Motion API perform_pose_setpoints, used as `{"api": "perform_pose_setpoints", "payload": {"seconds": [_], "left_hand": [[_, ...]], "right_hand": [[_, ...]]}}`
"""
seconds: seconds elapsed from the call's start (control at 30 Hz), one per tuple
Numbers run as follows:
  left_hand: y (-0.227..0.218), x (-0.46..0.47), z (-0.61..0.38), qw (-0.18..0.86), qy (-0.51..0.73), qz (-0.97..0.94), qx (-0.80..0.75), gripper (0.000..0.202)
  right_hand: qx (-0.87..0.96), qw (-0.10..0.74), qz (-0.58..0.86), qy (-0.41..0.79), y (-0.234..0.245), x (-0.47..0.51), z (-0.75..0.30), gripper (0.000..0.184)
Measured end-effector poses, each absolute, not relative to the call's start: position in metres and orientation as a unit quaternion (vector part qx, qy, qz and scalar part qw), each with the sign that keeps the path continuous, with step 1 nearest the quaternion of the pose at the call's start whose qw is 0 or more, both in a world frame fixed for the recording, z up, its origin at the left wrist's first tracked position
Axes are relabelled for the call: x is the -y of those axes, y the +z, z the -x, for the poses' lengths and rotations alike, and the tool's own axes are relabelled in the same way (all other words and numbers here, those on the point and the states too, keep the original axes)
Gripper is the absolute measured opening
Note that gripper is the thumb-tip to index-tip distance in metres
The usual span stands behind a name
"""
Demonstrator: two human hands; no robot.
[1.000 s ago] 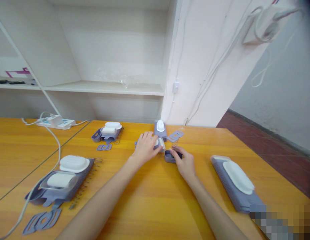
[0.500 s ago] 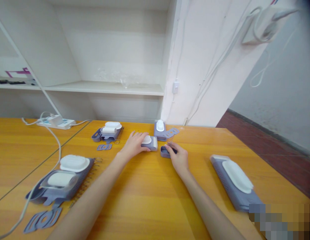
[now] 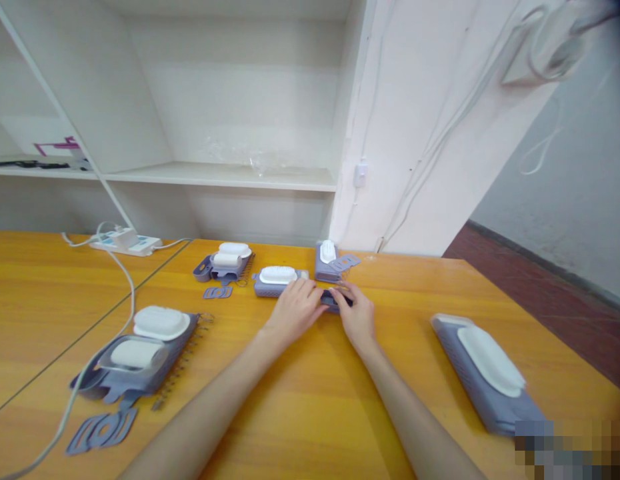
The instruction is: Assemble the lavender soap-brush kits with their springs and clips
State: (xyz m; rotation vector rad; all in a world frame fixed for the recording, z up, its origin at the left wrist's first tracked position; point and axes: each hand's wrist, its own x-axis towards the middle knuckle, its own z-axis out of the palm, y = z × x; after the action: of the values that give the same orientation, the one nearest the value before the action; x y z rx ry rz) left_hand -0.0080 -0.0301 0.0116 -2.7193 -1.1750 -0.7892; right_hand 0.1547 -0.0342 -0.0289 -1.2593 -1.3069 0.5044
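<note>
Near the table's middle, a small grey-blue plastic tray (image 3: 331, 301) lies between my two hands. My right hand (image 3: 359, 315) pinches its right end, thumb on the near rim. My left hand (image 3: 299, 303) has its fingers closed about the left end, hiding part of it. Just behind the left hand rests a grey-blue box (image 3: 271, 288) with a white oval dish (image 3: 278, 275) on top. Farther back stands a similar box (image 3: 326, 270) with a flat slotted grey-blue piece (image 3: 345, 263) leaning at its right side.
To the left lie two opened grey-blue sets (image 3: 160, 377) (image 3: 229, 271) with white rolls, wire hooks (image 3: 183, 357) and flat slotted pieces (image 3: 103, 430). Another box with a white dish (image 3: 491, 360) lies right. A white cable (image 3: 131, 283) runs from a power strip (image 3: 126, 241).
My left hand has let go of the box with the white dish and moved right to the small tray. My right hand stays on the tray. The view has shifted slightly left.
</note>
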Motion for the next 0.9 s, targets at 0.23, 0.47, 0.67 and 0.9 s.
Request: {"api": "perform_pose_setpoints", "payload": {"seconds": [0.23,0.47,0.67,0.9], "left_hand": [[-0.015,0.033,-0.012,0.011,-0.226,0.886,0.404,0.018],[-0.021,0.030,-0.011,-0.003,-0.246,0.876,0.414,0.023],[-0.028,0.027,-0.011,-0.035,-0.285,0.867,0.408,0.018],[-0.029,0.023,-0.011,-0.095,-0.316,0.861,0.387,0.010]], "right_hand": [[0.576,0.582,0.551,0.162,-0.027,0.034,-0.160,0.029],[0.601,0.556,0.557,0.143,-0.026,0.034,-0.162,0.021],[0.587,0.564,0.574,0.085,-0.030,0.033,-0.164,0.024],[0.540,0.595,0.584,0.116,-0.027,0.034,-0.157,0.027]]}}
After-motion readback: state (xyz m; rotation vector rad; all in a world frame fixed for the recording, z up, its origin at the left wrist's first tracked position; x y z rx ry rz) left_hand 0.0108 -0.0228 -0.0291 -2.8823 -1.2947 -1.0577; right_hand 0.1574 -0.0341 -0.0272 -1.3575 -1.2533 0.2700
